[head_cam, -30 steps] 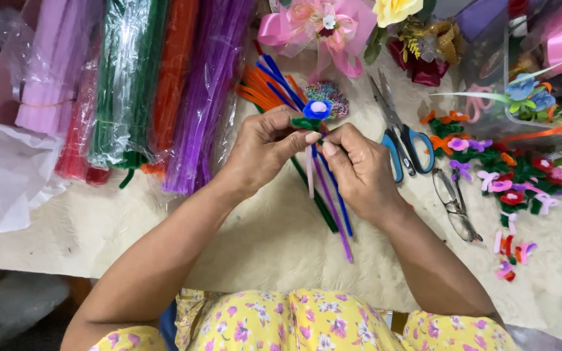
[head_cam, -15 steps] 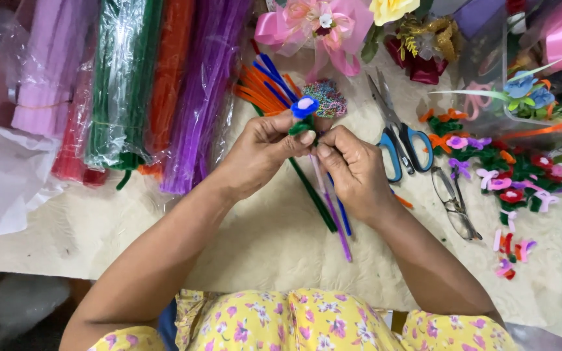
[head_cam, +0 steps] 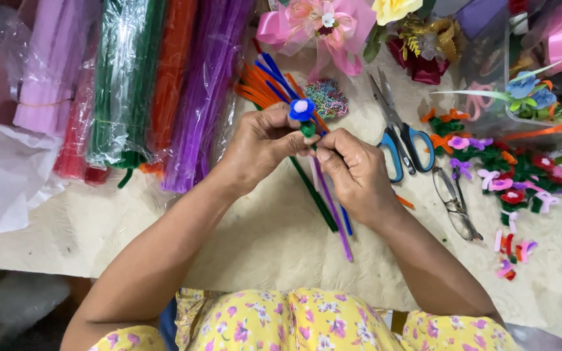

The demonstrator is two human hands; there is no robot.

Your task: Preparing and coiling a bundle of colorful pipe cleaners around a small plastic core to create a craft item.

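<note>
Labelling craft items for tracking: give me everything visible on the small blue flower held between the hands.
The blue flower is a small fuzzy bloom, apparently of pipe cleaner, with a pale pink-white centre. A green wrap sits right under it. The left hand pinches it just below the bloom; the right hand grips the green part lower down. Purple, blue and green stems trail down from the grip toward the person. It is held above the cream mat, bloom facing up.
</note>
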